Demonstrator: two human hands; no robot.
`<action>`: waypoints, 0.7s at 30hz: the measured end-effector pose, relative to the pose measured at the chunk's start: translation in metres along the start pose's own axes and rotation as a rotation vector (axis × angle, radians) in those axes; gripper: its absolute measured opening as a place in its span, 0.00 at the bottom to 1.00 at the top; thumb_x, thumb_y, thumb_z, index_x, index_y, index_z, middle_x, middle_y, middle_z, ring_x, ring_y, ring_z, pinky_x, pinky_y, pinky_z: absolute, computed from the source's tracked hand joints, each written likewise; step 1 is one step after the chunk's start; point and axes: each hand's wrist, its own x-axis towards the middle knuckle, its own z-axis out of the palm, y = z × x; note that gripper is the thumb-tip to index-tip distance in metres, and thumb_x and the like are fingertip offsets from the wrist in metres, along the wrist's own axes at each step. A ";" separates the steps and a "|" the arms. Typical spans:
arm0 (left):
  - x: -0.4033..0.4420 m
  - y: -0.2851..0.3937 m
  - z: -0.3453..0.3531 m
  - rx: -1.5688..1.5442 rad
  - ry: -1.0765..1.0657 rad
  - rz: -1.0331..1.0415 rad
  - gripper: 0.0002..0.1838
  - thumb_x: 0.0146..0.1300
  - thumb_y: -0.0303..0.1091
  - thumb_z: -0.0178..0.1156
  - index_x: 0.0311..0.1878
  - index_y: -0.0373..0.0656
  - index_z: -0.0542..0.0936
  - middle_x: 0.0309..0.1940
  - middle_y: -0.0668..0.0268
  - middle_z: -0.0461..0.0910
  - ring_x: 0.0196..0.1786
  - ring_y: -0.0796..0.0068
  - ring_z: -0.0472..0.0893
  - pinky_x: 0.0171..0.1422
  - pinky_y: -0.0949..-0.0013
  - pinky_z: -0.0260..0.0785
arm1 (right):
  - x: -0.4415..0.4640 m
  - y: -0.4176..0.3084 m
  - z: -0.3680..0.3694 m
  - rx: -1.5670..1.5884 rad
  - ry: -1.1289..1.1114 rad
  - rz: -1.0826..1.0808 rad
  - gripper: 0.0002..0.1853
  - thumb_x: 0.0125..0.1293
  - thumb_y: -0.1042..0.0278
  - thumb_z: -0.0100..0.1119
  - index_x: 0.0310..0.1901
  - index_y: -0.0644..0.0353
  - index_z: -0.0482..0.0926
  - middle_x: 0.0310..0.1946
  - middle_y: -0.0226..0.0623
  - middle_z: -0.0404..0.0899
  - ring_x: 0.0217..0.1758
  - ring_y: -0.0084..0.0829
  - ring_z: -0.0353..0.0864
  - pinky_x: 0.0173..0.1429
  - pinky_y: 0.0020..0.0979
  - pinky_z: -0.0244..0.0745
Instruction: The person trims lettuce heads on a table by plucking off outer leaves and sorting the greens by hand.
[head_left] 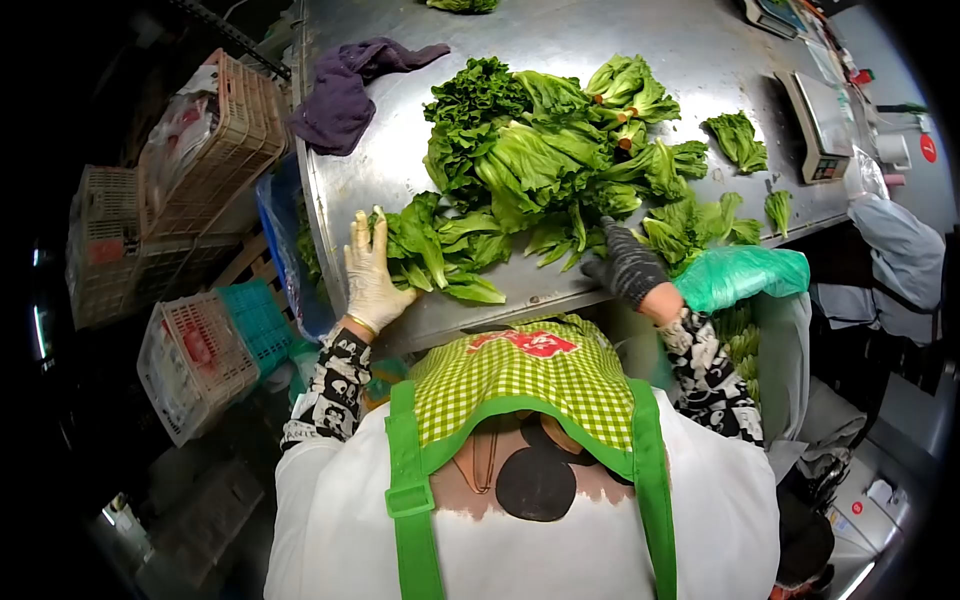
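Note:
A large heap of green lettuce [545, 165] lies on the steel table in front of me. My left hand [367, 272], in a pale thin glove, is open with fingers spread at the left end of some loose lettuce leaves [445, 245], its fingertips against them. At the heap's near right side is my right hand [630, 265], in a dark grey knit glove. Its index finger points forward and the thumb stands apart; nothing shows in its grasp. Beside it, more lettuce leaves [685, 228] lie to the right. Cut reddish-brown stem ends show on several heads.
A purple cloth [350, 90] lies at the table's [390, 170] left edge. To the right are a small lettuce head [737, 140] and a scale [820, 125]. A green plastic bag [745, 275] hangs by the near edge. Crates [215, 150] and a blue bin [285, 240] stand left.

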 end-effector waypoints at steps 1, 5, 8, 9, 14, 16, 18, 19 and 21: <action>0.005 0.000 0.004 -0.039 -0.012 0.006 0.64 0.35 0.49 0.75 0.73 0.45 0.46 0.74 0.47 0.35 0.76 0.46 0.37 0.75 0.39 0.33 | 0.003 -0.012 0.006 0.098 0.029 0.038 0.38 0.51 0.59 0.66 0.64 0.61 0.65 0.56 0.58 0.70 0.58 0.50 0.72 0.62 0.43 0.67; 0.025 0.011 0.001 -0.086 -0.021 0.135 0.60 0.36 0.45 0.74 0.73 0.46 0.50 0.74 0.49 0.35 0.75 0.45 0.46 0.73 0.37 0.40 | 0.018 -0.049 0.028 -0.097 0.017 0.055 0.35 0.50 0.59 0.66 0.60 0.63 0.69 0.57 0.62 0.68 0.57 0.54 0.72 0.61 0.45 0.67; 0.031 0.017 -0.005 -0.076 -0.068 0.204 0.53 0.40 0.40 0.73 0.72 0.52 0.56 0.74 0.51 0.40 0.73 0.46 0.52 0.73 0.40 0.44 | 0.026 -0.073 0.053 -0.142 -0.003 0.073 0.28 0.50 0.61 0.64 0.54 0.63 0.74 0.54 0.61 0.70 0.54 0.55 0.73 0.59 0.46 0.68; 0.032 0.016 -0.004 -0.086 -0.071 0.240 0.51 0.41 0.39 0.72 0.72 0.53 0.57 0.74 0.51 0.41 0.73 0.46 0.53 0.74 0.42 0.44 | 0.026 -0.081 0.062 -0.116 0.069 0.016 0.24 0.51 0.63 0.61 0.51 0.63 0.75 0.49 0.59 0.73 0.52 0.54 0.74 0.58 0.46 0.69; 0.028 0.024 0.002 -0.350 -0.077 0.388 0.49 0.40 0.32 0.64 0.71 0.49 0.58 0.72 0.43 0.46 0.67 0.41 0.61 0.70 0.53 0.57 | 0.038 -0.131 0.090 0.267 -0.061 0.013 0.22 0.50 0.63 0.65 0.47 0.63 0.77 0.41 0.55 0.78 0.49 0.49 0.76 0.56 0.44 0.70; 0.019 0.026 0.004 -0.434 -0.045 0.452 0.50 0.37 0.33 0.62 0.71 0.47 0.58 0.72 0.41 0.44 0.69 0.39 0.57 0.72 0.54 0.54 | 0.037 -0.144 0.130 0.720 0.034 -0.203 0.25 0.54 0.61 0.62 0.54 0.62 0.75 0.50 0.51 0.76 0.56 0.47 0.72 0.62 0.41 0.66; 0.015 0.021 0.004 -0.562 -0.067 0.515 0.51 0.36 0.31 0.61 0.71 0.44 0.56 0.72 0.40 0.40 0.73 0.42 0.49 0.75 0.57 0.47 | 0.048 -0.144 0.170 0.271 0.081 -0.392 0.25 0.57 0.62 0.58 0.57 0.59 0.73 0.54 0.44 0.75 0.59 0.44 0.70 0.67 0.39 0.61; 0.013 0.017 0.002 -0.613 -0.068 0.526 0.51 0.36 0.31 0.60 0.71 0.44 0.56 0.72 0.40 0.39 0.73 0.42 0.49 0.75 0.57 0.47 | 0.049 -0.148 0.165 0.261 0.051 -0.458 0.25 0.56 0.62 0.58 0.56 0.59 0.73 0.54 0.43 0.75 0.59 0.44 0.70 0.67 0.39 0.61; 0.009 0.006 -0.003 -0.713 -0.081 0.551 0.50 0.36 0.29 0.59 0.71 0.43 0.56 0.72 0.40 0.39 0.73 0.42 0.50 0.76 0.57 0.47 | 0.044 -0.162 0.140 0.244 -0.009 -0.582 0.25 0.56 0.62 0.58 0.56 0.58 0.74 0.54 0.42 0.75 0.59 0.43 0.71 0.66 0.39 0.62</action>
